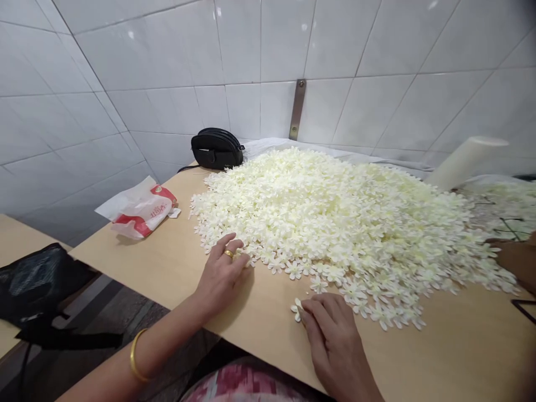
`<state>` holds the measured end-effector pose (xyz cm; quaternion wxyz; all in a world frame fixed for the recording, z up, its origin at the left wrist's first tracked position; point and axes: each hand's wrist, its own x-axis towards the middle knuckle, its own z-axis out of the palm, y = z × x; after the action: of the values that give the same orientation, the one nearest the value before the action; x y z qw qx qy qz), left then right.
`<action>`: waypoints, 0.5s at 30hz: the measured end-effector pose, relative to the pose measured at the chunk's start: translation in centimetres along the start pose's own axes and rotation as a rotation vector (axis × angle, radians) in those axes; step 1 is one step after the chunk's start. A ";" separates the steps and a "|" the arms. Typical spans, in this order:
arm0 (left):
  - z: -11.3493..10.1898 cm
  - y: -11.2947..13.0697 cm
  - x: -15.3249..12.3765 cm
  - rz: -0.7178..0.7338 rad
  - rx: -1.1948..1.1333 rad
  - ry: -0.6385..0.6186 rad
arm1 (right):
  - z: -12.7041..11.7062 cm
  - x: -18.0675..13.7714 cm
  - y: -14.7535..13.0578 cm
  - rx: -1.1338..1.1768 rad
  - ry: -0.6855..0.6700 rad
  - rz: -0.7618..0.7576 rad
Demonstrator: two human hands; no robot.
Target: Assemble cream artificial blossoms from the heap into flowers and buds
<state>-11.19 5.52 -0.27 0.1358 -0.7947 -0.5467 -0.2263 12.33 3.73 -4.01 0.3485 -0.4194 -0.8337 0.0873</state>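
Observation:
A large heap of white artificial flower heads [318, 206], tinged pale yellow, spreads over the wooden table. My left hand [224, 273], with a gold ring, rests at the heap's near left edge. Its fingers are bent and apart, touching or just beside the outermost flowers; no flower shows clearly in its grasp. Closer to me, my right hand [335, 340] is closed, thumb and fingers pinched on a single white flower [297, 310] just above or on the tabletop. The flower's petals stick out left of the fingertips, and its middle is hidden by them.
A red and white paper bag [144, 209] lies on the table's left side. Behind it sits a black pouch [216, 148] by the tiled wall. At right stand a white roll [464, 162] and another person's hand [517, 259]. A black mesh bag [39, 285] lies far left.

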 end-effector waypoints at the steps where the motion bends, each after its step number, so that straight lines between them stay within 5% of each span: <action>1: 0.3 0.0 -0.1 0.018 0.031 0.001 | 0.0 0.0 0.0 -0.001 0.002 -0.004; 7: 0.7 0.4 0.6 0.033 -0.078 0.043 | 0.2 -0.2 0.6 -0.002 0.019 -0.026; 15: 0.0 0.0 6.4 -0.329 -0.504 0.117 | 1.6 -0.3 1.0 0.017 0.127 -0.014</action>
<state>-9.25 10.70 3.04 -0.0730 -0.6897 -0.5858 -0.4193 12.04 4.36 -5.74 0.4048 -0.4155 -0.8119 0.0652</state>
